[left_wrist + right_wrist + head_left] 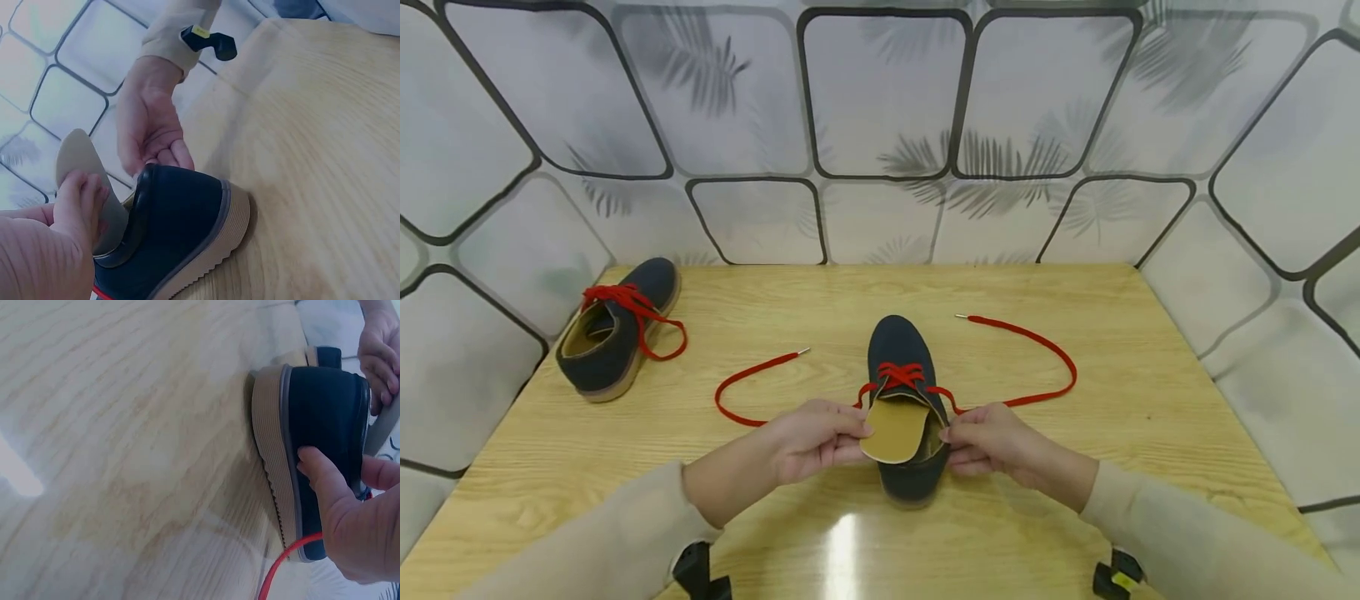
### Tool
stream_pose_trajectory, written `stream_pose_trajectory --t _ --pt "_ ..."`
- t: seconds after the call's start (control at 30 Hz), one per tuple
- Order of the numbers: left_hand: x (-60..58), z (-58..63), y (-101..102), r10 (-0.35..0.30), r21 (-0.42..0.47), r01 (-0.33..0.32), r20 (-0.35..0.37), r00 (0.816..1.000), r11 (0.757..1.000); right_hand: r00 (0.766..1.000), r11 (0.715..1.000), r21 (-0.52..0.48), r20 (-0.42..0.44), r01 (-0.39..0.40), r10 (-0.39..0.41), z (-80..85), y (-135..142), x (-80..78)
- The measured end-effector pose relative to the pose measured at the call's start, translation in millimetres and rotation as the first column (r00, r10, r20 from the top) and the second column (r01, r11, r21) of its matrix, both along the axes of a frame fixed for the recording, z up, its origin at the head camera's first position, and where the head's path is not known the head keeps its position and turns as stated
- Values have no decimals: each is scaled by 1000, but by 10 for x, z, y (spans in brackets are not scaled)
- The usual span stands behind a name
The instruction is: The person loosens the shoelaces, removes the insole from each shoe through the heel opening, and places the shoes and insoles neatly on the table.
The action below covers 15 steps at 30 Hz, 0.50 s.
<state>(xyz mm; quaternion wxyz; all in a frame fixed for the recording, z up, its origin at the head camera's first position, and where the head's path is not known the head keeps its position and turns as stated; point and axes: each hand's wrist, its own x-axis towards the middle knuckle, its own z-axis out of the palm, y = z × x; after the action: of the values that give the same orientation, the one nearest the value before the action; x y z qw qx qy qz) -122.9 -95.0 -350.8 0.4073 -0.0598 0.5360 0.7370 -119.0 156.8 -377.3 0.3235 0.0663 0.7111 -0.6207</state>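
Note:
A dark navy shoe (901, 343) stands on the table, toe pointing away from me, with red laces (901, 375) crossed over its tongue. Its insole (898, 429), tan on top, sits partly in the opening with the heel end raised and leaning left. My left hand (812, 442) pinches the edge of that insole between thumb and fingers. On the right side of the collar, my right hand (1000, 446) grips the shoe's wall, thumb at the inside and fingers on the outside, as the right wrist view shows. The insole's front part is hidden inside the shoe.
A second navy shoe (617, 333) with red laces in a bow stands at the table's back left. Loose lace ends (760, 367) spread to both sides of the middle shoe. A patterned curtain (880, 100) hangs behind the wooden table (1150, 400).

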Motion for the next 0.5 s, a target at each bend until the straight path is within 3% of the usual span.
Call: stream_pose_trajectory --t 0.1,0.2,0.27,0.3,0.37,0.43,0.47,0.5 --pt "66 0 21 2 -20 -3 -7 1000 1000 1000 1000 14 -17 -5 5 -2 -33 7" --pt "136 -15 78 -22 -80 15 -92 996 997 1000 1000 29 -26 1 0 -5 -38 11" --pt "192 -35 82 -61 -178 17 -244 968 984 1000 1000 31 -24 7 -6 -11 -46 11" --pt "215 -56 75 -95 -251 6 -343 935 968 1000 999 32 -21 10 -10 -18 -49 9" --pt "261 -101 46 -161 -381 -59 -519 839 923 1000 999 32 -17 16 -16 -24 -53 7" --pt "301 -161 4 -240 -463 -147 -676 697 874 1000 999 33 -15 24 -24 -23 -54 7" --pt "317 -194 -15 -288 -483 -192 -748 598 855 1000 999 35 -13 26 -26 -21 -52 8" --pt "326 -233 -35 -336 -479 -235 -820 464 846 1000 999 37 -12 27 -27 -21 -49 10"
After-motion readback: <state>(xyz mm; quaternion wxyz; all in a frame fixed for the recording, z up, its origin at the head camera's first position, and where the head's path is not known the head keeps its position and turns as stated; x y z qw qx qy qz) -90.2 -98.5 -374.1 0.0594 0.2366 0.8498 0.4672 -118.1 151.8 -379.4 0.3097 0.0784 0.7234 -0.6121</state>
